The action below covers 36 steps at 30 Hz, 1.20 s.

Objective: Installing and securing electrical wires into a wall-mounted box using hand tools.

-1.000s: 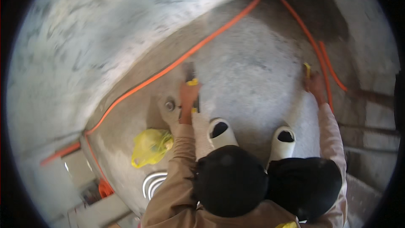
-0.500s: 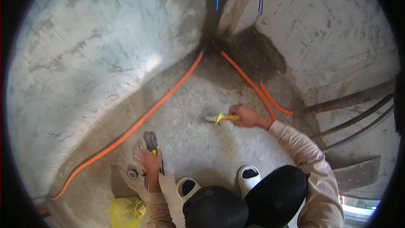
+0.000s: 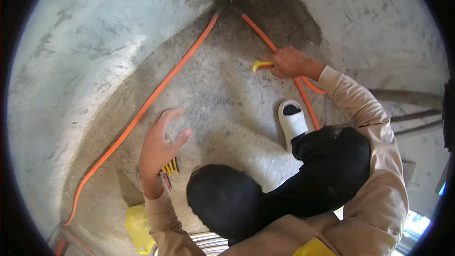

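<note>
My right hand [image 3: 290, 62] is closed round a yellow-handled tool [image 3: 261, 65] by the right orange conduit, in the far part of the floor. The tool's grey tip is blurred and hard to make out. Nothing is in my left hand [image 3: 161, 142], which is raised with its fingers apart and thumb stretched out. Below and partly hidden by it, yellow-handled pliers [image 3: 171, 166] lie on the floor with a small red-and-grey tool [image 3: 166, 181].
A long orange conduit [image 3: 156, 92] runs along the left wall. Another orange conduit [image 3: 259, 32] descends from the corner on the right, beside a short piece [image 3: 313, 86]. A yellow plastic bag [image 3: 139, 227] sits at lower left. My white shoe [image 3: 293, 122] stands on the concrete floor.
My view has shifted and my body leans further forward. My right hand has moved away toward the right conduit with the yellow-handled tool. My left hand has risen from beside the pliers.
</note>
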Available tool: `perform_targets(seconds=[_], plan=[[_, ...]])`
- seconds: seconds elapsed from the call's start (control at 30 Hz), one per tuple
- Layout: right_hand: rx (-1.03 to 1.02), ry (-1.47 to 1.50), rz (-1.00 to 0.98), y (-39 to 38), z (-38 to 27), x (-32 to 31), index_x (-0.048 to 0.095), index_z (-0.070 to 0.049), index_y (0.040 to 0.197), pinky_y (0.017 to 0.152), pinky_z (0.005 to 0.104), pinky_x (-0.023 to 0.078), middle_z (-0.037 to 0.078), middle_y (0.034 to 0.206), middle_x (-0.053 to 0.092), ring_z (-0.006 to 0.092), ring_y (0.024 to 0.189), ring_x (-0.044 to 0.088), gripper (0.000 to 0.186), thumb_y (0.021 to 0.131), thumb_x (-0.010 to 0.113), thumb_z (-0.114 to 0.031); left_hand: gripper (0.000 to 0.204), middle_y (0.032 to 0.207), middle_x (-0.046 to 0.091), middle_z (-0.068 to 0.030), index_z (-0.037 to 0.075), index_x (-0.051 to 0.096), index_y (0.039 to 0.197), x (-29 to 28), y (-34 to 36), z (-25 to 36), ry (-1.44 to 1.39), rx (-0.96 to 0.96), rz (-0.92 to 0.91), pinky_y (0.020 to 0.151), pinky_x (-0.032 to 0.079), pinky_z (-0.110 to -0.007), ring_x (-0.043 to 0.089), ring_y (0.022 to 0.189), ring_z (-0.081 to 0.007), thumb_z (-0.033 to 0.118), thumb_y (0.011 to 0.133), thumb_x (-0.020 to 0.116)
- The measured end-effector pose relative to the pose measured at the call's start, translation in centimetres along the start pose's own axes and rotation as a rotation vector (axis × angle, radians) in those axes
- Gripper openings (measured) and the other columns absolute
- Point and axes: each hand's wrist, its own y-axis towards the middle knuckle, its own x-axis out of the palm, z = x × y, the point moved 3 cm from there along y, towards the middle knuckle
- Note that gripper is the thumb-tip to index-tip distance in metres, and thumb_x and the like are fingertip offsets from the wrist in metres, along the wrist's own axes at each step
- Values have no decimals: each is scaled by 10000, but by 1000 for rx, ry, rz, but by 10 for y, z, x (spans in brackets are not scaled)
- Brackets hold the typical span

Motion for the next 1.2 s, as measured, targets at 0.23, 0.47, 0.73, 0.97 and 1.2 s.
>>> perform_targets(seconds=[0.23, 0.47, 0.73, 0.97, 1.2], plan=[[102, 218, 310, 15, 139, 31, 651, -51, 969, 648, 502, 484, 195, 788, 655, 404, 750, 628, 298, 899, 598, -336, 232, 896, 682, -135, 6, 679, 950, -64, 52, 122, 221, 148, 337, 756, 514, -342, 662, 811, -257, 64, 743, 767], [236, 815, 631, -20, 226, -24, 660, 11, 944, 638, 396, 501, 152, 786, 667, 263, 697, 649, 279, 931, 634, -266, 147, 838, 684, -122, 0, 654, 893, -93, 177, 294, 367, 367, 529, 699, 502, -309, 649, 763, -231, -37, 765, 714], [-23, 1330, 1029, -48, 244, -157, 614, -16, 826, 488, 218, 361, -20, 684, 552, 38, 554, 458, 230, 970, 590, -193, 154, 855, 677, -109, 33, 661, 915, -74, 278, 381, 619, 394, 448, 695, 512, -322, 668, 794, -261, 3, 776, 719], [-122, 1068, 958, -96, 223, -276, 601, -3, 869, 590, 297, 413, 46, 676, 556, 116, 618, 471, 296, 915, 672, -287, 195, 870, 682, -154, 45, 655, 1000, -68, 298, 379, 700, 235, 445, 703, 518, -366, 673, 801, -298, 194, 875, 675], [26, 1077, 788, -120, 189, -263, 587, -2, 846, 610, 304, 388, 42, 663, 469, 131, 640, 414, 353, 903, 671, -340, 412, 861, 681, -201, 18, 636, 963, -38, 360, 273, 458, -60, 532, 735, 491, -480, 657, 854, -390, 402, 988, 489]])
